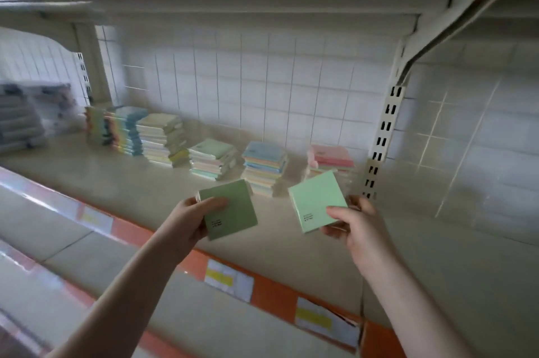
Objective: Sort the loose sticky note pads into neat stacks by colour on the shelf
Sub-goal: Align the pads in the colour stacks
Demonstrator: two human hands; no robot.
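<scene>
Holding 2 green pads above shelf (291, 241): left hand (189, 220) pinching olive-green sticky pad (230, 209), right hand (350, 223) gripping mint-green sticky pad (316, 200). Risk: similar shades, easy mis-sort; mixed-colour stacks (264, 168) behind look uneven, prob topple if bumped.

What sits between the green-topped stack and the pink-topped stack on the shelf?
In the head view, one stack with a blue pad on top stands between the green-topped stack and the pink-topped stack, apart from both.
</scene>
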